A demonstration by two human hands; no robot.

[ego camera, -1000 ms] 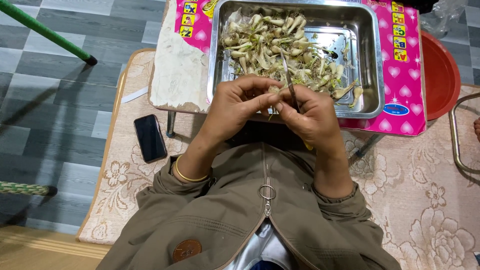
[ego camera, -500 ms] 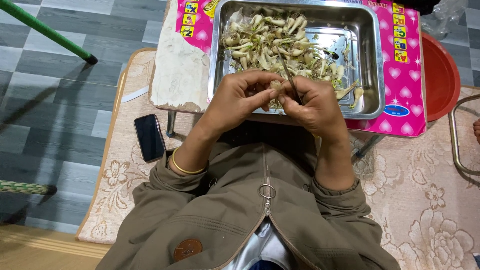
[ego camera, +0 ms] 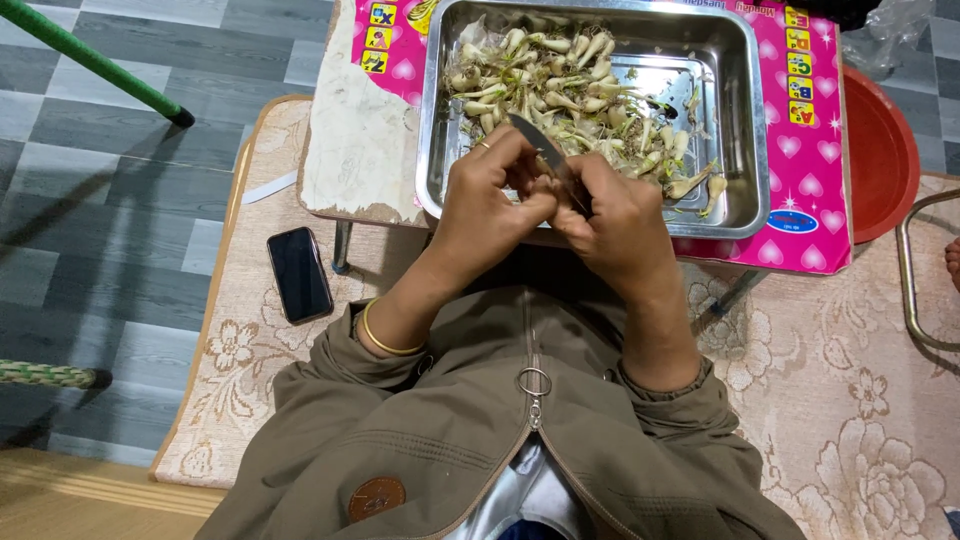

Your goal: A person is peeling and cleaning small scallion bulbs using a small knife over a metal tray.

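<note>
Both hands have drawn slightly nearer since before. I see right hand gripping a knife; left hand pinches something small, over the steel tray.

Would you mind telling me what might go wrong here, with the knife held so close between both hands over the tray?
The knife blade sits right against the fingers of the left hand while the right hand grips it, so a slip may cut a finger. The steel tray sits near the front edge of the pink table; a nudge might tip its pale bulbs out. Trimmings could drop onto the jacket.
</note>
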